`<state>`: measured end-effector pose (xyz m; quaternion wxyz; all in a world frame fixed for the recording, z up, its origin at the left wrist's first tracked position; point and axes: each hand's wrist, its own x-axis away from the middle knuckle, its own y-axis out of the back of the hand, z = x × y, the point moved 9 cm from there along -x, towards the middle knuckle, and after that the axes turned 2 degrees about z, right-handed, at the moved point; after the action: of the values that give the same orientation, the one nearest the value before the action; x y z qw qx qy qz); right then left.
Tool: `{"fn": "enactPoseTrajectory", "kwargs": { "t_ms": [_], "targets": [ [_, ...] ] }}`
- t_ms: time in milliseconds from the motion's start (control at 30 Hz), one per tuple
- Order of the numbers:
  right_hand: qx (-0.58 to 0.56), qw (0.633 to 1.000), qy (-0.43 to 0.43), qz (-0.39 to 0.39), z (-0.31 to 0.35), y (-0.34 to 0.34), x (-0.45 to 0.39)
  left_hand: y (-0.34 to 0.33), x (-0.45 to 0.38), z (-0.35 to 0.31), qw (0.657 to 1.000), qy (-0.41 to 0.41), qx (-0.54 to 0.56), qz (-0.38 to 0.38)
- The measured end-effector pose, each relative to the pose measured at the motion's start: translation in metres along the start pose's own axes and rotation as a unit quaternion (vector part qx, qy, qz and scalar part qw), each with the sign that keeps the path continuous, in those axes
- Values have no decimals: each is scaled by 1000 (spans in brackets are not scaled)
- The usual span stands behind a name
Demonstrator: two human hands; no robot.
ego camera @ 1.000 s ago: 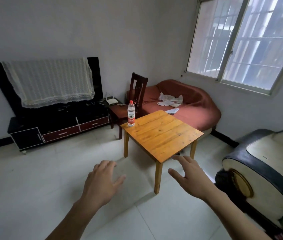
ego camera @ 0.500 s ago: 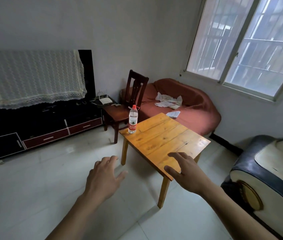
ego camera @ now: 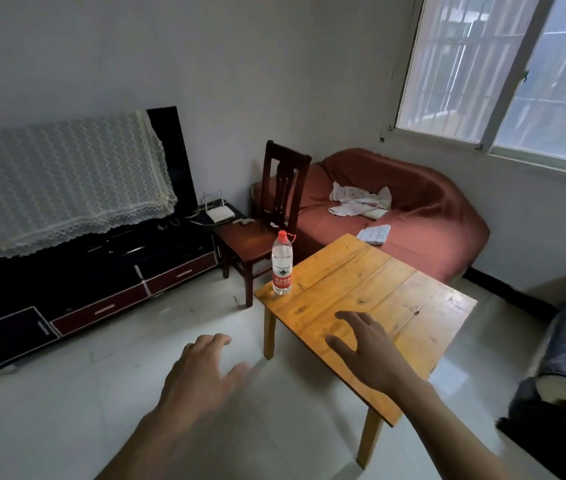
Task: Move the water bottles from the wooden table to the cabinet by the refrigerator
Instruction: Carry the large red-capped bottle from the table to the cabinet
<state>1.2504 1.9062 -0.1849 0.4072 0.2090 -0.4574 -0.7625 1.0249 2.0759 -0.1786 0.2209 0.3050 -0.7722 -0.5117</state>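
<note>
Water bottle (ego camera: 281, 263) stands upright at the wooden surface's (ego camera: 371, 306) far corner; both hands, left (ego camera: 202, 379) and right (ego camera: 371, 355), reach empty and spread, seemingly to grasp it.

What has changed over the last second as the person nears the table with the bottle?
The camera has come closer to the wooden table. The right hand, earlier short of the table's near edge, now reaches over its top; the left hand has come forward over the floor. Both hands are open and hold nothing. The water bottle stands upright on the same far left corner, untouched.
</note>
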Motion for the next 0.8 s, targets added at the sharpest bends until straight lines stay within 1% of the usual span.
{"fn": "enactPoseTrajectory", "kwargs": {
  "t_ms": [133, 200, 333, 433, 567, 800],
  "targets": [
    [-12, 1000, -3, 4, -2, 5, -60, 16, -62, -2, 1000, 3, -10, -5],
    [-12, 1000, -13, 0, -5, 9, -82, 17, -90, 1, 1000, 5, 5, -6],
    [0, 1000, -24, 9, -9, 8, -122, -1, -140, 14, 999, 1, 31, 11],
    [11, 999, -48, 14, -15, 4, -152, -20, -182, 27, 999, 4, 43, 32],
    [20, 996, -86, 10, -11, 2, -189, -33, -240, 35, 996, -28, 57, 58],
    [26, 989, -135, -47, 23, 16, -257, -8, -349, 32, 987, -131, 77, 56]
  ]
}}
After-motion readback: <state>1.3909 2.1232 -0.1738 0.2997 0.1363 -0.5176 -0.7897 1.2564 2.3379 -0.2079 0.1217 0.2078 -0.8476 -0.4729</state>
